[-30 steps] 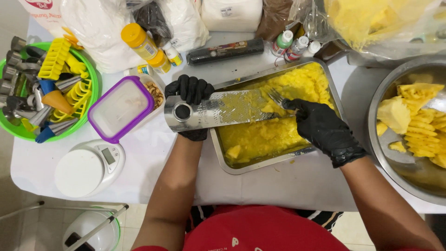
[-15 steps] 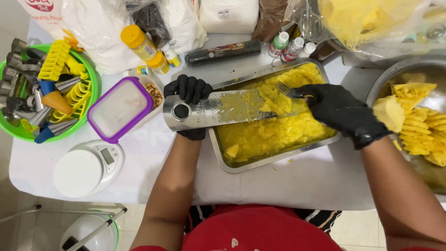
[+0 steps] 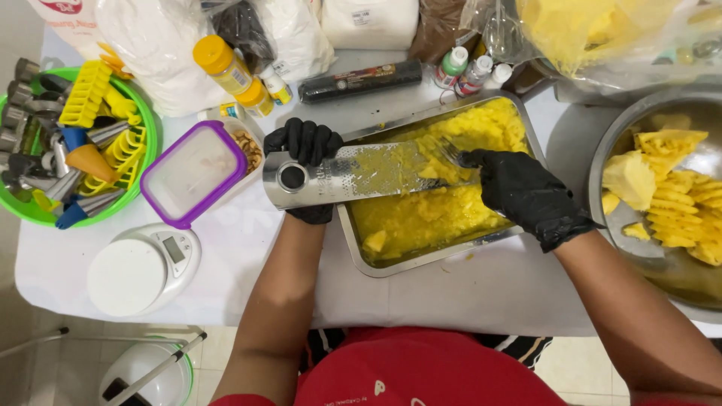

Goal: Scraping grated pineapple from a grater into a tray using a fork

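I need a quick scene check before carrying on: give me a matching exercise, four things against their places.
1. grater
2. fork
3. kitchen scale
4. pineapple chunks

a. in the round metal bowl
b. in the left hand, lying across the tray
c. near table edge, below the purple-rimmed box
d. in the right hand

Pairs: 1-b, 2-d, 3-c, 4-a

bright, even overhead light | soft shadows | sharp | edges bowed

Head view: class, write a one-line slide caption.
Left hand steadies a metal grater over a tray of yellow pulp while right hand works a fork.
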